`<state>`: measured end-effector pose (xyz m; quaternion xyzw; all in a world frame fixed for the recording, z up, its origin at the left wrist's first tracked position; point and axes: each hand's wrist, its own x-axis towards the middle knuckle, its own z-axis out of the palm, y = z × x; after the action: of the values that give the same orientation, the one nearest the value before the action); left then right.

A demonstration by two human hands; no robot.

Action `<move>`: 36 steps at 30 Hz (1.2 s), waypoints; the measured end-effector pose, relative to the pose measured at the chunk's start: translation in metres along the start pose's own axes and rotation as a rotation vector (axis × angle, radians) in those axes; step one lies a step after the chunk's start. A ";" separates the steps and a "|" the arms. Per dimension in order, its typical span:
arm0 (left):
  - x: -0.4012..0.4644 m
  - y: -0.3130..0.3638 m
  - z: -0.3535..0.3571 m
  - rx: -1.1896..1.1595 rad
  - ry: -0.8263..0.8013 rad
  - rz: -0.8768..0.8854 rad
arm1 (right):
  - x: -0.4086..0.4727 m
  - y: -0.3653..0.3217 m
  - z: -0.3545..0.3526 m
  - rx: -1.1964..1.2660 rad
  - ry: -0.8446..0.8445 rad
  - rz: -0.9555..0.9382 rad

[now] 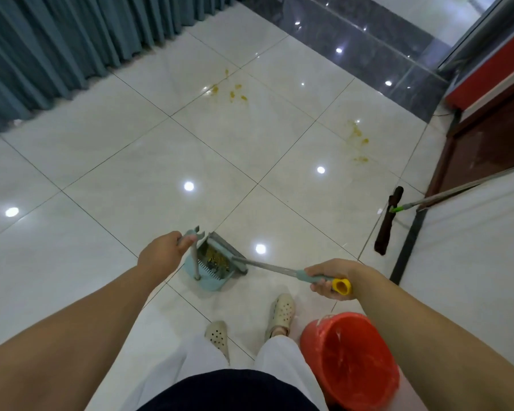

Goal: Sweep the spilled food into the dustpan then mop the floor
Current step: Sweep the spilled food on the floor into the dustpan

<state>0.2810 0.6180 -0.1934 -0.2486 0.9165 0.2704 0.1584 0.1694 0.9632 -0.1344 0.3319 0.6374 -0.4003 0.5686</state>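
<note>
A teal dustpan (211, 280) stands on the white tile floor just ahead of my feet, with yellowish food scraps (217, 258) inside it. My left hand (163, 253) grips the top of its upright handle. My right hand (331, 279) grips the teal and yellow end of the broom handle. The grey broom head (227, 252) lies across the dustpan's mouth. Orange-yellow stains (232, 91) mark the floor farther off, and more stains (358, 137) lie to the right. A flat mop (387, 223) with a dark cloth rests on the floor at right.
A red bucket (350, 360) stands by my right foot. Grey-green curtains (57, 48) hang along the left. A white-covered table (472, 247) and a red and brown counter (487, 123) line the right side. Dark glossy tiles (353, 40) lie at the back.
</note>
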 end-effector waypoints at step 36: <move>-0.104 -0.033 0.005 0.006 0.078 -0.080 | -0.006 0.098 0.011 0.151 0.020 -0.092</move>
<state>0.3858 0.6353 -0.1668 -0.2950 0.9121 0.2511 0.1342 0.2611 0.9983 -0.1419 0.3482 0.6256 -0.4694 0.5168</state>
